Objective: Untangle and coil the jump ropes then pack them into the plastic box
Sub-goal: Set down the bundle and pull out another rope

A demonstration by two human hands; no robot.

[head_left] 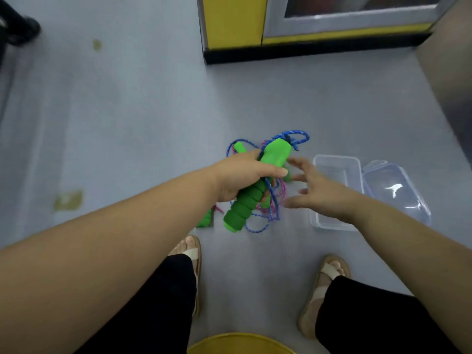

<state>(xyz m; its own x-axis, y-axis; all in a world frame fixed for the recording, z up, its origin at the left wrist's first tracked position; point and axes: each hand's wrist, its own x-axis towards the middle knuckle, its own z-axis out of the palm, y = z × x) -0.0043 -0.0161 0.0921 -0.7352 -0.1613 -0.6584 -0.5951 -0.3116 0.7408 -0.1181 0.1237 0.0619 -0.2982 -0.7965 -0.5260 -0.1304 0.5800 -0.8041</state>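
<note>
Green foam, ribbed into soft rings at one end and smooth and blocky at the other, makes up the jump-rope handle that the left hand grips around its middle. The fingers and thumb wrap it, and it sits tilted, just left of the clear plastic box.

Braided blue cord loops out of the handle's top. It tangles with thinner pink cord in a loose bundle that hangs beneath the fist, also left of the box. Two more green foam handles show farther left of the box, a short one behind the fist and another low by the floor.

The box is a rounded-cornered rectangle of glossy see-through plastic standing open on the matte grey floor. Its transparent lid lies flat and touching its right side.

The right hand reaches over the box's left edge towards the tangle. It is palm down, with the fingers spread wide and motion-blurred, and holds nothing. Both forearms are bare and stretched forward.

Nearer the person than the box are two feet in tan strapped sandals.
</note>
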